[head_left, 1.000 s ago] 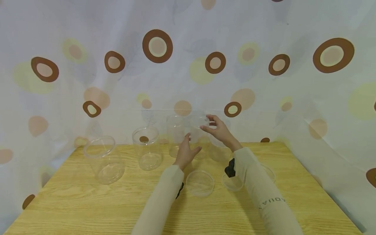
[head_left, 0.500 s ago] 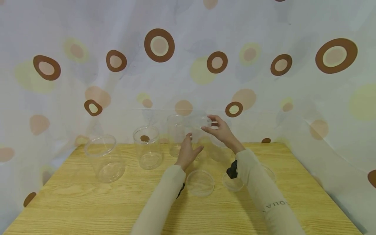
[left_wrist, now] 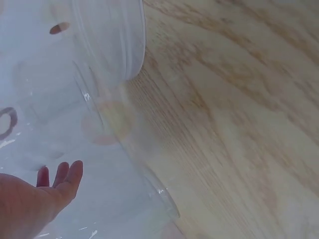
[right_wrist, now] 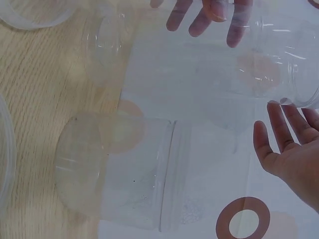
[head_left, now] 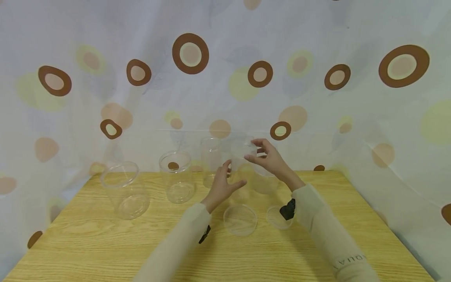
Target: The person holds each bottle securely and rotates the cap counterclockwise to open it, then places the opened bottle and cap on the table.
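Note:
A clear, straight-sided jar is between my two hands near the back of the table. My left hand holds its lower body, thumb on the near side and fingers round the left. Higher up, my right hand grips the jar near its top, fingers and thumb curved round the right side. In the right wrist view the jar's wall runs between the left fingers and the right hand. Through the left wrist view, the left hand appears beside the transparent wall.
Several other clear jars stand on the wooden table: a wide one, a medium one, a narrow one and one at right. Two round clear lids, a larger one and a smaller one, lie nearer.
Both hands and the jar have shifted slightly to the right and nearer. The forearms have spread apart a little. The other jars and lids have stayed put.

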Demonstrator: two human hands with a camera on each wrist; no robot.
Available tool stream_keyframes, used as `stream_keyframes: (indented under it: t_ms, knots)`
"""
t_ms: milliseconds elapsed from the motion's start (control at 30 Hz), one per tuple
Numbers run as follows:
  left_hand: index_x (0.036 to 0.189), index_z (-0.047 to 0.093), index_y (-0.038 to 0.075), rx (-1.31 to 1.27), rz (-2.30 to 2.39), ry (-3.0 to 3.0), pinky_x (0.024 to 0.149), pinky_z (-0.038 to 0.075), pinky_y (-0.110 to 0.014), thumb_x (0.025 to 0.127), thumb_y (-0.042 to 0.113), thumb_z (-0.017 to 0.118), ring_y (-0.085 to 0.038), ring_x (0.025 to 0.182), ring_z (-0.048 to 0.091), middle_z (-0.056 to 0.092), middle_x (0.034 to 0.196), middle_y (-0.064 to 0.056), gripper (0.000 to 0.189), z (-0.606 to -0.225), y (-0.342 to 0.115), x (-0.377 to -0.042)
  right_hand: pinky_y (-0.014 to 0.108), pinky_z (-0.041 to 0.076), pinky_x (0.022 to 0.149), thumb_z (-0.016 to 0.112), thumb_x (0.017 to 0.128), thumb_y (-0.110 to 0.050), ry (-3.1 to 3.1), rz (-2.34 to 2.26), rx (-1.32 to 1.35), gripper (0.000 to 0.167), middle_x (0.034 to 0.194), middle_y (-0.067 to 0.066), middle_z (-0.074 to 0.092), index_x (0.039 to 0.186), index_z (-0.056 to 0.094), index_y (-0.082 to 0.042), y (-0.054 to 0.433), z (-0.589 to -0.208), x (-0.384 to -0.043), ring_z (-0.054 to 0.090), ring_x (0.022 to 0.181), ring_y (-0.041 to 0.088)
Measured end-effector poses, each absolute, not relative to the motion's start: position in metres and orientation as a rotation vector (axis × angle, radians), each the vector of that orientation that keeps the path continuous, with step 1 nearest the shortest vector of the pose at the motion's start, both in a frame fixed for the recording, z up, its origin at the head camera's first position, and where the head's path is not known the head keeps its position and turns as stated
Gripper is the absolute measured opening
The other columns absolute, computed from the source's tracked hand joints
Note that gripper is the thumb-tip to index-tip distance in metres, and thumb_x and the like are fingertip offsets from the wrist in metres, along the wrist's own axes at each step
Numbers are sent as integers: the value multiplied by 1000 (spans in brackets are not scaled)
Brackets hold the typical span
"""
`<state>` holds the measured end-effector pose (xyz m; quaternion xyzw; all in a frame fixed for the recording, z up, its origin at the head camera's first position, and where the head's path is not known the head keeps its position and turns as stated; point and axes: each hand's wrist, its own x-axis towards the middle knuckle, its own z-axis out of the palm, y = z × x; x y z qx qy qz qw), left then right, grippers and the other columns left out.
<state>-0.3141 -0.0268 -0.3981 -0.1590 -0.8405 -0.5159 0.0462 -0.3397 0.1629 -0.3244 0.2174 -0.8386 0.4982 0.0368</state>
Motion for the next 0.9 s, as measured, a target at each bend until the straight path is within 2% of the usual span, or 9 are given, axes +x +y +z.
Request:
stream_keyframes:
  t_ms: [233, 433, 567, 800, 900]
  knots:
    - [141, 29, 16, -589, -1589, -2506, 93, 43, -50, 77, 32, 73, -34, 114, 48, 40, 126, -18, 78, -393, -40, -304, 46, 39, 98, 67, 82, -35, -2570, 1521, 779, 63, 141, 4, 36, 134, 36, -19, 160, -317, -325, 44, 115, 28]
    - [137, 30, 21, -691, -1746, -2478, 97, 39, -51, 77, 30, 74, -32, 122, 45, 40, 137, -10, 75, -389, -54, -295, 48, 35, 100, 64, 85, -30, -2558, 1511, 880, 59, 141, 7, 36, 135, 36, -17, 157, -310, -315, 40, 119, 28]
    - [135, 29, 18, -772, -1832, -2457, 99, 38, -53, 78, 24, 73, -31, 123, 46, 43, 138, -11, 73, -386, -61, -287, 48, 34, 102, 63, 87, -28, -2539, 1525, 960, 57, 141, 8, 38, 135, 36, -16, 152, -307, -306, 40, 124, 26]
    - [135, 30, 11, -853, -1951, -2422, 100, 36, -54, 78, 9, 71, -35, 120, 47, 46, 134, -14, 71, -370, -69, -265, 48, 35, 101, 65, 85, -26, -2533, 1547, 1033, 58, 138, 7, 42, 135, 39, -17, 143, -304, -294, 42, 123, 23]
    - [137, 32, 10, -876, -1947, -2434, 99, 37, -53, 78, 8, 71, -35, 119, 49, 47, 134, -16, 71, -364, -73, -259, 48, 36, 100, 66, 85, -27, -2539, 1551, 1050, 57, 137, 8, 42, 135, 40, -18, 141, -303, -291, 42, 123, 24]
